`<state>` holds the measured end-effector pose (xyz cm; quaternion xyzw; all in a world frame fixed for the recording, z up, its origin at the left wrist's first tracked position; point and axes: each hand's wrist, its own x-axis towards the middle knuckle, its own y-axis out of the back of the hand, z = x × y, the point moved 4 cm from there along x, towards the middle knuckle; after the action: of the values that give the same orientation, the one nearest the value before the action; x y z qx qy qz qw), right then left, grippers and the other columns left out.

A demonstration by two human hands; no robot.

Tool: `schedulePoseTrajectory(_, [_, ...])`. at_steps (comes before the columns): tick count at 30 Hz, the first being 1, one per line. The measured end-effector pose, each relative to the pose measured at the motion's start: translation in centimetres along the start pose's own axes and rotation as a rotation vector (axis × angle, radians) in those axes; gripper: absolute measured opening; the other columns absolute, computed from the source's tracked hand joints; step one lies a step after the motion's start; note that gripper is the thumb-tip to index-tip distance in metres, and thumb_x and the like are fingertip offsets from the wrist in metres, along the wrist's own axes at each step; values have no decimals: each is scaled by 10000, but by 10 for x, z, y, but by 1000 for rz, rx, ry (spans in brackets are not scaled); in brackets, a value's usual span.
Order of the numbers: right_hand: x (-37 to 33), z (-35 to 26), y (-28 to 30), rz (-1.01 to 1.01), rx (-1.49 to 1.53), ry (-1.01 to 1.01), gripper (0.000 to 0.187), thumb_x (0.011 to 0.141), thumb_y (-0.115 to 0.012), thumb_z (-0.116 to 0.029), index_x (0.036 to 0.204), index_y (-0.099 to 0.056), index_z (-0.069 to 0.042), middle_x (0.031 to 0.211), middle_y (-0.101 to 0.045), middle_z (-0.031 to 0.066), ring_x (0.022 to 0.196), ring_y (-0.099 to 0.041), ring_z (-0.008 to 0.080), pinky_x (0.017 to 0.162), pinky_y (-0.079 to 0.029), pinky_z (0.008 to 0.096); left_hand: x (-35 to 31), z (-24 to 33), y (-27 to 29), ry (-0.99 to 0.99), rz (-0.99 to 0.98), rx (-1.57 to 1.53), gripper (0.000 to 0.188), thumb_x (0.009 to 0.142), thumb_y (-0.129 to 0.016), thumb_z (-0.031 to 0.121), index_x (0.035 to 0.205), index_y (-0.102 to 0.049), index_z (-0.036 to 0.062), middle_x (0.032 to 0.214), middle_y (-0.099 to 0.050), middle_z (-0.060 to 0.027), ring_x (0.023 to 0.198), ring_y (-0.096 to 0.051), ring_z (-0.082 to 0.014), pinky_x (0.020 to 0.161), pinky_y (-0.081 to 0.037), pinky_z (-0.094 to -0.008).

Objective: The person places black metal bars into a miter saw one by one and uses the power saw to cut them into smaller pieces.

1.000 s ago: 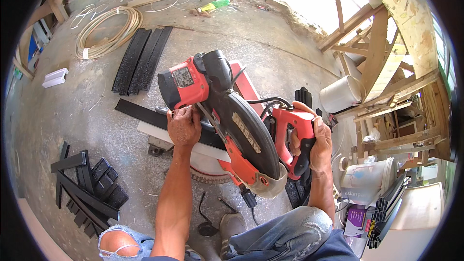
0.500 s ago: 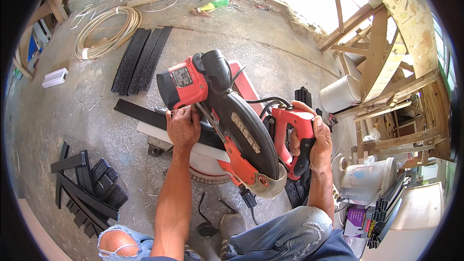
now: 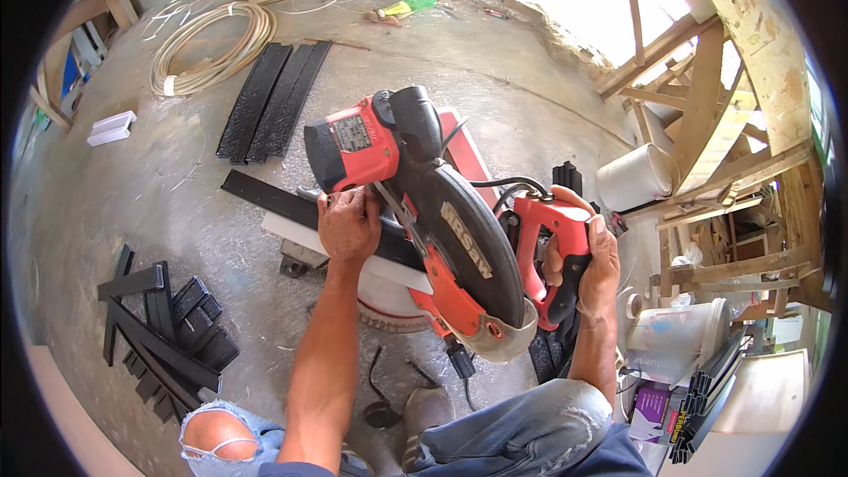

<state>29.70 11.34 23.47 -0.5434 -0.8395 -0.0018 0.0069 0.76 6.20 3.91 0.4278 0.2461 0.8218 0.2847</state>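
Note:
A red and black miter saw [image 3: 464,234] stands on the floor before me. My right hand [image 3: 596,265] is wrapped round its red D-shaped handle [image 3: 527,274]. My left hand [image 3: 352,225] lies over a black profile strip [image 3: 274,197] on the saw's table, just below the motor housing [image 3: 353,143]. The fingers bend over the strip, their tips partly hidden beneath the motor. Under the strip shows a white edge piece [image 3: 305,238]. The dark blade guard covers the blade, and a clear shield [image 3: 503,340] sits at its near end.
Cut black pieces [image 3: 168,336] lie heaped at left; longer black strips [image 3: 274,102] rest farther back, near a coiled hose [image 3: 216,49]. White buckets [image 3: 632,177], more black profiles [image 3: 707,397] and wooden framing [image 3: 707,115] line the right. Cords and my shoe [image 3: 428,415] are close below the saw.
The whole view has shifted slightly, so the scene sits a little farther right. Both hands keep their places on the strip and the handle.

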Motion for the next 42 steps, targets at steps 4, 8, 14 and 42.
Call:
schedulePoseTrajectory(4, [-2, -1, 5, -7, 50, 29, 698, 1113, -436, -512, 1482, -495, 78, 649, -596, 47, 482, -515, 88, 445, -402, 239, 2, 3, 4, -38, 21, 35, 320, 1035, -557, 235, 825, -721, 58, 838, -666, -124, 883, -640, -342, 934, -418, -461])
schedulePoseTrajectory(8, [-1, -1, 4, 13, 10, 30, 722, 1107, -432, -534, 1477, -490, 82, 626, -583, 46, 460, -503, 97, 431, -403, 248, 2, 5, 2, -35, 13, 7, 322, 1034, -555, 229, 820, -720, 54, 842, -667, -123, 873, -637, -341, 931, -419, -460])
schedulePoseTrajectory(14, [-1, 0, 2, 7, -44, 18, 753, 1100, -426, -559, 1485, -470, 86, 598, -554, 46, 442, -470, 109, 423, -382, 268, 1, -2, -1, 110, -183, -4, 308, 972, -584, 250, 1095, -766, 34, 1006, -753, -132, 1012, -684, -336, 1108, -395, -533])
schedulePoseTrajectory(42, [-8, 7, 8, -33, 12, 50, 712, 1120, -394, -527, 1473, -489, 85, 655, -610, 59, 484, -539, 96, 458, -432, 242, 0, -1, -1, 104, -155, 4, 332, 977, -586, 253, 1061, -781, -2, 973, -757, -154, 966, -694, -347, 1085, -409, -533])
